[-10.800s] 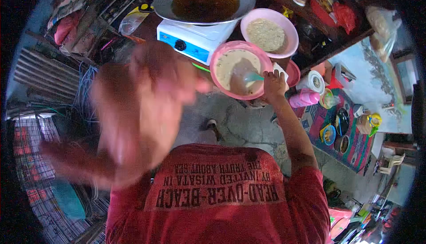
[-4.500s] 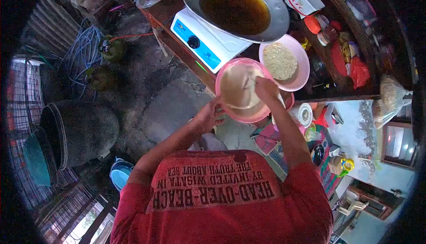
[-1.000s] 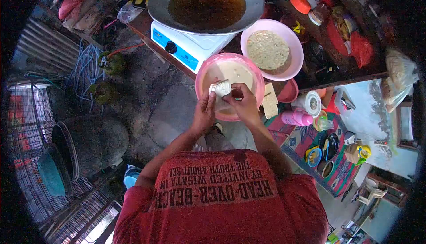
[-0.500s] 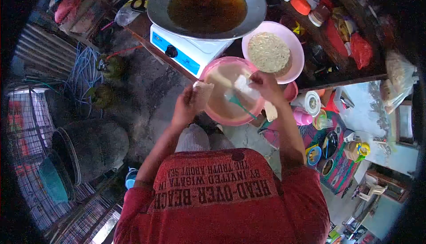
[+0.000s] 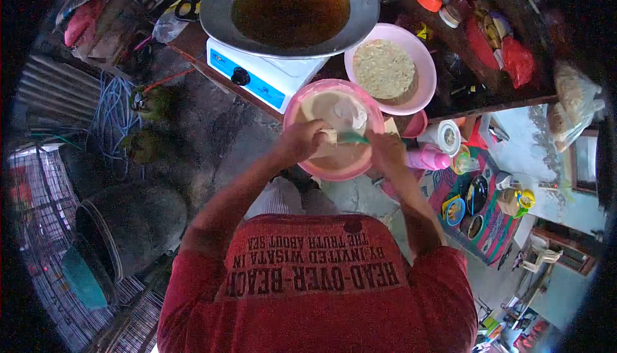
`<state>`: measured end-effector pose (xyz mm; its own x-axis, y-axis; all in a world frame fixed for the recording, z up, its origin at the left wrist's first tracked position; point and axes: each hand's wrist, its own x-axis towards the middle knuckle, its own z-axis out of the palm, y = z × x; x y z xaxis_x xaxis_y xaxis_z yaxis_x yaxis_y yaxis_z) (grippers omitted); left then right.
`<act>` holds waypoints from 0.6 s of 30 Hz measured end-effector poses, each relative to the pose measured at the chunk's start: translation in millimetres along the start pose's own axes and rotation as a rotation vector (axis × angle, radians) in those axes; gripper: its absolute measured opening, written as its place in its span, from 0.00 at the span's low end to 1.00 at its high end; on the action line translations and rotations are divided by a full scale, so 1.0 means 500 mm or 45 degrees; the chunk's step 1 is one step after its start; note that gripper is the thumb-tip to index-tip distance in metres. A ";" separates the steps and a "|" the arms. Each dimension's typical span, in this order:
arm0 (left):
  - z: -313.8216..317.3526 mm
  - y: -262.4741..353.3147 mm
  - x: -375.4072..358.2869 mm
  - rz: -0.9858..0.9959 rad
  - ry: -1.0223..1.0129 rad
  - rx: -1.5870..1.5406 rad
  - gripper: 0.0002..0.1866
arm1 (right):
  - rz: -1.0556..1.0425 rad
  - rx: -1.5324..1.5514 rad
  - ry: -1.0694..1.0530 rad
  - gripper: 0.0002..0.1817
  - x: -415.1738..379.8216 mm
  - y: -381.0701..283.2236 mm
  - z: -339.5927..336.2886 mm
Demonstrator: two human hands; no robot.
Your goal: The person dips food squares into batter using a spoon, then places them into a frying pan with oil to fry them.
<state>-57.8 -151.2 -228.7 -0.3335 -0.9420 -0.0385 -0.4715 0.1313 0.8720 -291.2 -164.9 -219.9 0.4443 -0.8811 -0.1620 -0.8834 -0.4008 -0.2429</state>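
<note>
Pale slice juts from the left hand, fingers pinching it; the right hand grips a green spoon.

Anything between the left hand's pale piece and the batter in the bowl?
Nothing visible. The left hand holds the pale piece above the bowl, batter showing around it. Closest thing is the green spoon in the right hand, right beside the piece; can't tell if they touch.

Wok cropped at top, right hand blurred, green utensil partly hidden
</note>
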 end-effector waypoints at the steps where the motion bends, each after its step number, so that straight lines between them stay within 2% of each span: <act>1: 0.001 -0.007 0.013 0.005 -0.008 -0.003 0.12 | -0.105 -0.342 -0.025 0.06 -0.002 -0.010 -0.060; 3: 0.009 -0.018 0.033 0.209 0.069 0.211 0.15 | -0.018 -0.281 -0.043 0.07 0.000 -0.006 -0.111; 4: -0.019 0.024 0.025 0.387 0.268 0.313 0.17 | 0.058 -0.213 -0.063 0.08 0.002 0.000 -0.121; 5: -0.023 0.021 0.021 0.383 0.272 0.310 0.17 | 0.053 -0.216 -0.067 0.08 0.003 0.013 -0.116; 7: -0.039 0.006 0.005 0.128 0.410 0.238 0.17 | -0.209 -0.167 0.452 0.09 0.007 0.030 -0.092; 8: -0.041 -0.001 -0.010 0.076 0.525 0.285 0.15 | -0.222 -0.164 0.450 0.09 0.015 0.034 -0.079; 9: -0.044 -0.008 -0.031 0.069 0.534 0.289 0.15 | -0.201 -0.163 0.437 0.09 0.024 0.032 -0.071; 11: -0.048 -0.023 -0.079 -0.096 0.605 -0.139 0.13 | -0.194 -0.161 0.426 0.10 0.031 0.031 -0.052; 13: -0.034 -0.066 -0.129 -0.152 0.656 -0.093 0.11 | -0.030 -0.225 0.167 0.10 0.037 0.034 -0.032; 14: -0.027 -0.068 -0.161 -0.260 0.691 -0.155 0.12 | -0.045 -0.226 0.167 0.10 0.040 0.036 -0.022; 15: -0.018 -0.071 -0.192 -0.371 0.725 -0.219 0.12 | 0.005 -0.083 0.070 0.11 0.041 0.037 -0.011; 16: -0.002 -0.090 -0.221 -0.377 0.740 -0.219 0.12 | 0.054 0.059 -0.028 0.13 0.042 0.032 -0.010; 18: 0.025 -0.106 -0.263 -0.459 0.823 -0.234 0.13 | 0.082 0.133 -0.135 0.14 0.043 0.008 -0.016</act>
<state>0.7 -30.5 -275.7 0.3865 -0.9176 -0.0924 -0.2981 -0.2192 0.9290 -286.3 -187.2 -216.5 0.4055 -0.8704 -0.2791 -0.8927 -0.3114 -0.3259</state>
